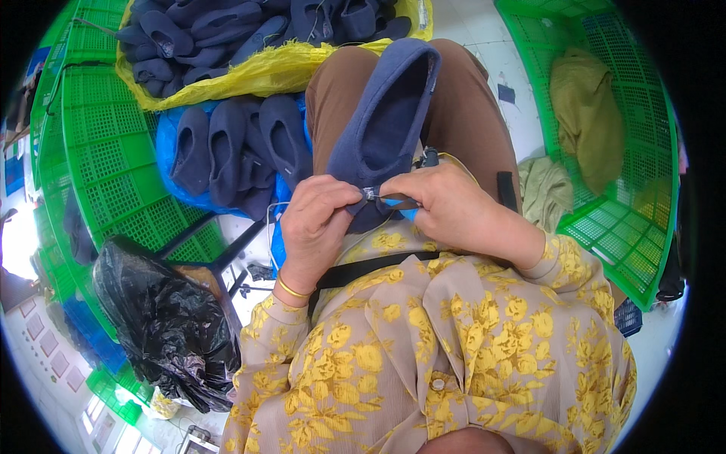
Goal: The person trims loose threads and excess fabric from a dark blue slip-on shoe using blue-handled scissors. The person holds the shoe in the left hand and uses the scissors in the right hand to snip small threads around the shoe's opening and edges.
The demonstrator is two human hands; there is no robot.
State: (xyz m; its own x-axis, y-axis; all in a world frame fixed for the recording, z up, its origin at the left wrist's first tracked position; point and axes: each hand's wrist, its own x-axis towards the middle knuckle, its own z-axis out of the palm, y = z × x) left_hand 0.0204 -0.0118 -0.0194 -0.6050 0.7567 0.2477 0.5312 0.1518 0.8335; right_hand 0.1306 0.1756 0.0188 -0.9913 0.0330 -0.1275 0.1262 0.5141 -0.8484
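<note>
A dark blue fabric slipper (361, 117) lies across my lap, its opening turned up and its far end between my knees. My left hand (314, 216) is closed on the slipper's near end, thumb and forefinger pinching beside a small pale label or tag (369, 194). My right hand (446, 200) is closed around a small metal tool with blue on it (399, 203), its tip close to that tag. The fingers cover most of the tool, so its exact kind does not show.
Ahead lies a yellow sack (227, 94) heaped with dark blue slippers. Several more slippers (227, 147) rest on blue plastic to the left. Green crates stand left (113, 166) and right (529, 45), the right one holding olive cloth (588, 113). A black plastic bag (162, 321) sits at lower left.
</note>
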